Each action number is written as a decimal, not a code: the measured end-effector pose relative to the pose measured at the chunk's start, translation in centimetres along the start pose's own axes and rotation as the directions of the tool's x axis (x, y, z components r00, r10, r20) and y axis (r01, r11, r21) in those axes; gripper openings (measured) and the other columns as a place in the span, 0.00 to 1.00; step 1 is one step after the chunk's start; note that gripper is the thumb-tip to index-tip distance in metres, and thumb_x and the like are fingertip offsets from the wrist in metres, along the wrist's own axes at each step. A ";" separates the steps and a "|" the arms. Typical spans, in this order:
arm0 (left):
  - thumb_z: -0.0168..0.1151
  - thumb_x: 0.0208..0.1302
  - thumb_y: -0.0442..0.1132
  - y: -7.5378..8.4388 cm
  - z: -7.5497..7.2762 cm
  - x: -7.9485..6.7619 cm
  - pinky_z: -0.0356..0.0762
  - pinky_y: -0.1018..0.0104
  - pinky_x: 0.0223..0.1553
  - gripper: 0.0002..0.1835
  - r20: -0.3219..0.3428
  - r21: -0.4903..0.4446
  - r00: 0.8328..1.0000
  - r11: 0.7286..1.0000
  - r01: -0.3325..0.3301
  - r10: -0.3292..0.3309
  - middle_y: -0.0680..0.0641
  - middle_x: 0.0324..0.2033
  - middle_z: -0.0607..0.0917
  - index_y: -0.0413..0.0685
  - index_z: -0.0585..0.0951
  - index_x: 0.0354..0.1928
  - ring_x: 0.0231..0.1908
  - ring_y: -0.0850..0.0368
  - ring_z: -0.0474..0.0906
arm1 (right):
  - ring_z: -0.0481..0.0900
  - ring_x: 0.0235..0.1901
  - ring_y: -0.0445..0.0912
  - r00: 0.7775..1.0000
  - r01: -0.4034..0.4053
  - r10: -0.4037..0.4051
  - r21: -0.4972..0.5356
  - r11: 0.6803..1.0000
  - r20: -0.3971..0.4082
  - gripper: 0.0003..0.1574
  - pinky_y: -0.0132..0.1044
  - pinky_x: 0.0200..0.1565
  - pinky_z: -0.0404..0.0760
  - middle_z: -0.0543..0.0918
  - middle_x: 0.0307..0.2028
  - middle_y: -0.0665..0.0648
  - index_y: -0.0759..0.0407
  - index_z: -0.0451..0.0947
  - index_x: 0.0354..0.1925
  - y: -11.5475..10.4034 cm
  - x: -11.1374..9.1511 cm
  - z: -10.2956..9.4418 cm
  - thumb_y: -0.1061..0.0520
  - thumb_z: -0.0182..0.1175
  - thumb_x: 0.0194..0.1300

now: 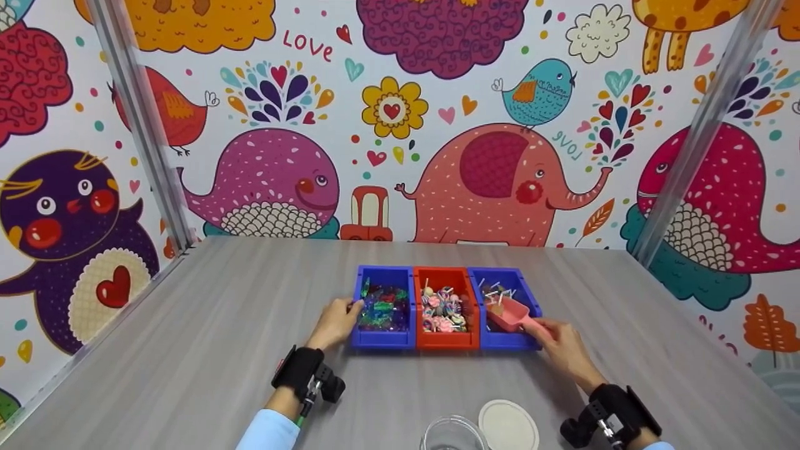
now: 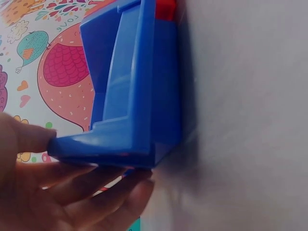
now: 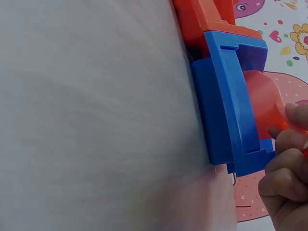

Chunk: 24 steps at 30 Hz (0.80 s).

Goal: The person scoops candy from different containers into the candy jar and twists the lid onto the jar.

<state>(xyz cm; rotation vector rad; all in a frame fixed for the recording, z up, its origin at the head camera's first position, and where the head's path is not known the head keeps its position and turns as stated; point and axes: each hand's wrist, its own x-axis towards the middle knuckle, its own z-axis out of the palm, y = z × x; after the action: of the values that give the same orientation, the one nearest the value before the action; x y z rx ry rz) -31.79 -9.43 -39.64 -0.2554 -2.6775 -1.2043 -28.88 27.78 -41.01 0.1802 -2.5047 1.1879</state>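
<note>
Three bins stand joined in a row: a left blue bin [image 1: 382, 340] with shiny purple and green pieces, a red bin [image 1: 447, 341] of small lollipops, and a right blue bin [image 1: 509, 341] with more white-sticked lollipops. My left hand [image 1: 334, 325] grips the left blue bin's outer side wall, thumb at the rim and fingers beneath it in the left wrist view. The handle of a pink scoop [image 1: 511, 312] is held in my right hand [image 1: 565, 350]. Its bowl sits inside the right blue bin, tilted, with a lollipop at its edge.
A clear round jar [image 1: 453, 431] stands at the table's near edge, partly out of frame. Beside it on the grey wooden table [image 1: 250, 300] lies a cream round lid [image 1: 509, 425]. Behind the table rises a printed wall [image 1: 400, 162] with metal posts at both sides.
</note>
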 end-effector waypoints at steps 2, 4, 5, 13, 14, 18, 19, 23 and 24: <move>0.47 0.66 0.39 0.0 0.0 -0.1 0.61 0.69 0.22 0.15 -0.005 0.003 1.000 1.000 -0.003 0.003 0.52 0.16 0.65 0.38 0.74 0.25 0.19 0.59 0.63 | 0.68 0.21 0.38 1.000 0.016 -0.016 0.027 1.000 -0.014 0.12 0.27 0.25 0.65 0.74 0.20 0.53 0.68 0.80 0.36 0.0 0.0 -0.1 0.59 0.57 0.59; 0.47 0.66 0.39 0.0 -0.1 -0.2 0.60 0.69 0.22 0.15 -0.013 0.012 1.000 1.000 -0.009 0.009 0.53 0.15 0.64 0.39 0.73 0.23 0.19 0.59 0.62 | 0.68 0.21 0.37 0.999 0.033 -0.032 0.048 0.998 -0.021 0.11 0.27 0.25 0.65 0.75 0.21 0.54 0.68 0.80 0.36 0.1 -0.1 -0.1 0.61 0.57 0.59; 0.47 0.66 0.39 0.0 -0.1 -0.2 0.60 0.68 0.22 0.15 -0.015 0.019 1.000 1.000 -0.008 0.009 0.53 0.15 0.63 0.39 0.73 0.23 0.19 0.59 0.62 | 0.68 0.22 0.37 0.999 0.040 -0.039 0.049 0.998 -0.023 0.11 0.27 0.25 0.65 0.75 0.21 0.54 0.68 0.80 0.36 0.1 -0.1 -0.1 0.61 0.57 0.59; 0.49 0.65 0.41 0.5 -0.2 -0.6 0.69 0.61 0.29 0.21 0.007 0.029 1.000 1.000 0.001 -0.001 0.47 0.19 0.70 0.26 0.74 0.46 0.20 0.56 0.65 | 0.67 0.20 0.37 1.000 -0.005 0.004 0.077 0.997 0.009 0.13 0.27 0.23 0.66 0.74 0.20 0.52 0.67 0.80 0.40 0.1 -0.4 -0.5 0.59 0.56 0.60; 0.49 0.65 0.42 0.6 -0.3 -0.7 0.71 0.60 0.32 0.22 0.003 0.032 1.000 0.999 -0.005 0.005 0.44 0.21 0.74 0.25 0.73 0.48 0.22 0.54 0.69 | 0.67 0.18 0.37 1.000 -0.021 0.020 0.097 0.995 0.019 0.13 0.27 0.21 0.65 0.72 0.19 0.52 0.67 0.79 0.40 0.0 -0.4 -0.6 0.60 0.56 0.60; 0.52 0.63 0.43 1.0 -0.4 -1.2 0.71 0.51 0.45 0.28 -0.054 0.047 0.997 0.998 -0.051 0.053 0.30 0.39 0.76 0.22 0.64 0.55 0.40 0.40 0.75 | 0.64 0.13 0.37 0.997 -0.065 0.059 0.146 0.987 0.046 0.12 0.26 0.16 0.61 0.67 0.15 0.50 0.71 0.78 0.40 -1.8 -1.1 -1.1 0.63 0.55 0.61; 0.53 0.63 0.42 1.1 -0.4 -1.3 0.69 0.49 0.48 0.29 -0.085 0.061 0.993 0.995 -0.076 0.082 0.27 0.45 0.74 0.22 0.63 0.56 0.45 0.37 0.73 | 0.63 0.13 0.37 0.996 -0.074 0.068 0.144 0.987 0.052 0.13 0.26 0.16 0.60 0.67 0.15 0.51 0.72 0.77 0.40 -2.4 -1.4 -1.3 0.63 0.54 0.61; 0.57 0.59 0.38 1.7 -0.1 -2.0 0.68 0.48 0.49 0.26 -0.224 0.119 0.940 0.964 -0.236 0.258 0.27 0.49 0.70 0.25 0.67 0.54 0.50 0.36 0.68 | 0.63 0.13 0.37 0.991 -0.125 0.118 0.121 0.985 0.059 0.17 0.26 0.16 0.60 0.67 0.16 0.50 0.70 0.77 0.43 -1.6 -1.2 -1.2 0.58 0.55 0.61; 0.58 0.59 0.37 1.9 -0.1 -2.2 0.68 0.48 0.49 0.24 -0.242 0.126 0.922 0.952 -0.277 0.301 0.28 0.49 0.70 0.26 0.68 0.53 0.50 0.37 0.68 | 0.63 0.13 0.38 0.989 -0.138 0.131 0.120 0.983 0.061 0.18 0.27 0.16 0.60 0.67 0.16 0.50 0.70 0.77 0.44 -1.1 -1.1 -1.1 0.56 0.56 0.61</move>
<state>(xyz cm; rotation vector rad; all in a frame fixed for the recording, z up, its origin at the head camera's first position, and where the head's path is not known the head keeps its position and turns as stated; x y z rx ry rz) -29.24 -8.40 -38.75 -0.4311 -2.3589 -0.9523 -27.29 27.88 -39.96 0.0752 -2.5233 1.4118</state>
